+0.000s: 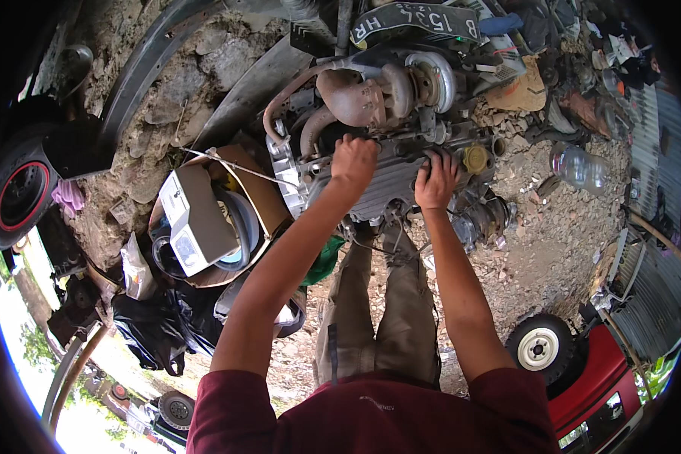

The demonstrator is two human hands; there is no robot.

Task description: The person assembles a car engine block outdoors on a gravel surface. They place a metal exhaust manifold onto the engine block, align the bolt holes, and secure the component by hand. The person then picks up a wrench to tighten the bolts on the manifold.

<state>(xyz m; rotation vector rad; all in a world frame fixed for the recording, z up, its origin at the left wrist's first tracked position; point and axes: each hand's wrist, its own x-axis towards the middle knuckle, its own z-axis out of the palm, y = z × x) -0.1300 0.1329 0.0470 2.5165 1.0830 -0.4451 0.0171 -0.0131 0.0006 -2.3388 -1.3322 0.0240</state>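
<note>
A grey engine with a ribbed top cover stands in front of me, in the middle of the head view. Against the far side of that cover, my left hand is closed, its fingers curled down; what they grip, if anything, is hidden. My right hand lies on the cover's right part with its fingers apart, holding nothing visible. Just right of it sits a yellowish oil filler cap. Beyond my hands are a rusty heat shield and a turbocharger with a silvery rounded housing.
On the left, a cardboard box holds a white carton and round parts. Black plastic bags lie nearer. A clear plastic jug rests on the gravel at right. A licence plate is behind the engine; a red vehicle is lower right.
</note>
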